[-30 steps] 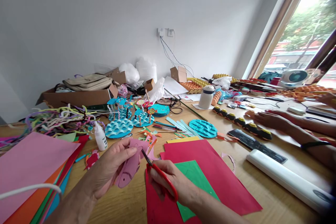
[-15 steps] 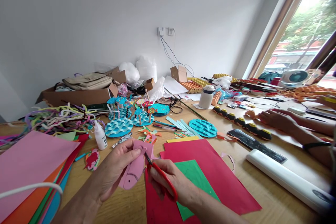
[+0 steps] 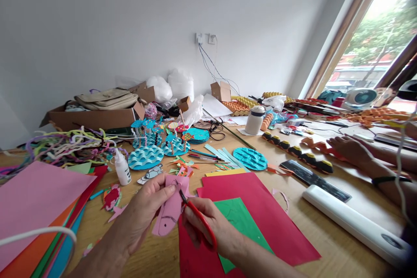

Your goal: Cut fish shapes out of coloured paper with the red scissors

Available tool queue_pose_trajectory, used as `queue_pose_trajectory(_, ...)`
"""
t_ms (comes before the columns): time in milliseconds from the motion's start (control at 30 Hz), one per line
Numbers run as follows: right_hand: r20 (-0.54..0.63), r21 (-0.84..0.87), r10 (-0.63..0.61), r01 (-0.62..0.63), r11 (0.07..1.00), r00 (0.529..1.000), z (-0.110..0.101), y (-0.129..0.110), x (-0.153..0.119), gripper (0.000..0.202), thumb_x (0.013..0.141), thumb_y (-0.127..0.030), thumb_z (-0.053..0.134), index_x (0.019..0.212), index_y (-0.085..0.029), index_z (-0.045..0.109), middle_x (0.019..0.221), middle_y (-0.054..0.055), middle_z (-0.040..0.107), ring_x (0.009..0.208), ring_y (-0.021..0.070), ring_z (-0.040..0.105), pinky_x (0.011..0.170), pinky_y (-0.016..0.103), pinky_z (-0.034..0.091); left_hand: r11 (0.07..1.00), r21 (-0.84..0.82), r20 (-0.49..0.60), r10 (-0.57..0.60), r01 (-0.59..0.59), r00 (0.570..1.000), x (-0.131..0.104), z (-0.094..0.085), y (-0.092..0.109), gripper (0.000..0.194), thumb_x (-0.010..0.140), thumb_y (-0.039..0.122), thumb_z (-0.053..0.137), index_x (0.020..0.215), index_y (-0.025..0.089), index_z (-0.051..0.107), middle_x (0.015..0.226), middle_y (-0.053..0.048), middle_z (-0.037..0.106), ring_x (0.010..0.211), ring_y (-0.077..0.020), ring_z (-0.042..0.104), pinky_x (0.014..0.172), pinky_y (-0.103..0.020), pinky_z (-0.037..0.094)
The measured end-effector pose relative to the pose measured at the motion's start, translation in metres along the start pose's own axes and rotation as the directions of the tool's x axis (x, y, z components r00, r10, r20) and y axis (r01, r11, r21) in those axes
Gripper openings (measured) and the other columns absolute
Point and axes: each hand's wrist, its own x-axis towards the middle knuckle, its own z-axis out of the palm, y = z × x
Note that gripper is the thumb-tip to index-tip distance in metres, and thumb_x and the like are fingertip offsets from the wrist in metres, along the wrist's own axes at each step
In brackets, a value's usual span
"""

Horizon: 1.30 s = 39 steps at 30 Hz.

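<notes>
Between thumb and fingers, my left hand (image 3: 148, 204) pinches a piece of pink paper (image 3: 167, 217) with a fish outline and a dark eye dot drawn on it. My right hand (image 3: 208, 221) grips red-handled scissors (image 3: 203, 221), whose dark blades meet the paper's edge near my left thumb. How far apart the blades are, I cannot tell. Under my right hand lie a green sheet (image 3: 243, 226) and a large red sheet (image 3: 283, 221). Left of my left wrist are pink scraps (image 3: 116, 213) and a small layered paper fish (image 3: 112, 197).
Coloured sheets (image 3: 42, 200) stack at the left, beside a white glue bottle (image 3: 122, 168) and pipe cleaners (image 3: 78, 145). Blue wave discs (image 3: 146, 157) stand behind. To the right are a white lamp-like bar (image 3: 352, 223) and another person's hand (image 3: 350, 147).
The pink paper has tilted slightly and shifted in my grip, with the scissors still at its edge. The camera view has moved a little. A hanging white cable now shows at the right.
</notes>
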Motion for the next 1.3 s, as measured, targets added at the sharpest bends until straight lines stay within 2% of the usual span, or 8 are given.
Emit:
queue_pose_trajectory(133,-0.004,0.010,0.004,-0.004,1.000,1.000,0.0006,0.0021,0.0005,0.051,0.072,-0.065,0.049,0.063,-0.015,0.049,0.041,-0.006,0.044,0.032,0.0056,0.038,0.033,0.017,0.024,0.999,0.037,-0.034,0.013,-0.012,0.999,0.0020,0.0006,0.0001,0.029,0.061,0.037,0.068,0.078,0.015,0.061,0.055,0.003,0.059,0.051,-0.0094,0.045,0.048,-0.018,0.034)
queue_pose_trajectory(367,-0.026,-0.004,0.010,-0.010,1.000,1.000,0.0014,0.0042,-0.0003,0.051,0.072,-0.066,0.049,0.064,-0.015,0.049,0.042,-0.006,0.044,0.032,0.0050,0.038,0.032,0.016,0.024,0.999,0.045,-0.033,0.026,-0.025,0.999,0.0006,0.0045,0.0012,0.025,0.062,0.038,0.067,0.072,0.017,0.058,0.053,0.005,0.055,0.049,-0.0089,0.041,0.047,-0.018,0.031)
queue_pose_trajectory(533,-0.052,-0.030,-0.003,0.002,1.000,0.999,0.0040,0.0027,0.0002,0.050,0.073,-0.065,0.049,0.059,-0.017,0.044,0.041,-0.007,0.042,0.032,0.0042,0.035,0.032,0.016,0.024,0.998,0.046,-0.035,0.043,-0.042,0.998,0.0003,0.0032,-0.0007,0.024,0.062,0.037,0.066,0.073,0.017,0.060,0.051,0.005,0.054,0.046,-0.0092,0.041,0.046,-0.019,0.030)
queue_pose_trajectory(700,-0.058,-0.052,-0.014,0.011,0.999,0.998,0.0051,0.0040,0.0010,0.050,0.075,-0.064,0.046,0.062,-0.017,0.044,0.041,-0.007,0.041,0.031,0.0038,0.034,0.031,0.015,0.022,0.998,0.035,-0.022,0.058,-0.057,0.998,0.0000,0.0026,-0.0014,0.020,0.066,0.034,0.064,0.076,0.016,0.060,0.054,0.005,0.056,0.049,-0.0095,0.043,0.049,-0.019,0.032)
queue_pose_trajectory(900,-0.076,-0.055,-0.012,0.007,0.998,0.997,0.0056,0.0036,0.0007,0.051,0.072,-0.066,0.048,0.062,-0.017,0.044,0.042,-0.008,0.040,0.032,0.0037,0.035,0.030,0.015,0.024,0.998,0.046,-0.031,0.043,-0.041,0.999,0.0014,0.0021,-0.0015,0.024,0.062,0.036,0.066,0.073,0.016,0.058,0.050,0.005,0.054,0.045,-0.0083,0.039,0.044,-0.019,0.026)
queue_pose_trajectory(1300,-0.094,-0.048,-0.006,0.002,0.999,0.996,0.0066,0.0037,0.0002,0.051,0.072,-0.066,0.048,0.062,-0.017,0.044,0.043,-0.008,0.039,0.032,0.0033,0.034,0.030,0.014,0.025,0.999,0.019,-0.028,0.031,-0.030,0.999,-0.0009,0.0040,0.0010,0.024,0.061,0.036,0.067,0.073,0.017,0.059,0.052,0.005,0.053,0.048,-0.0093,0.040,0.047,-0.020,0.029)
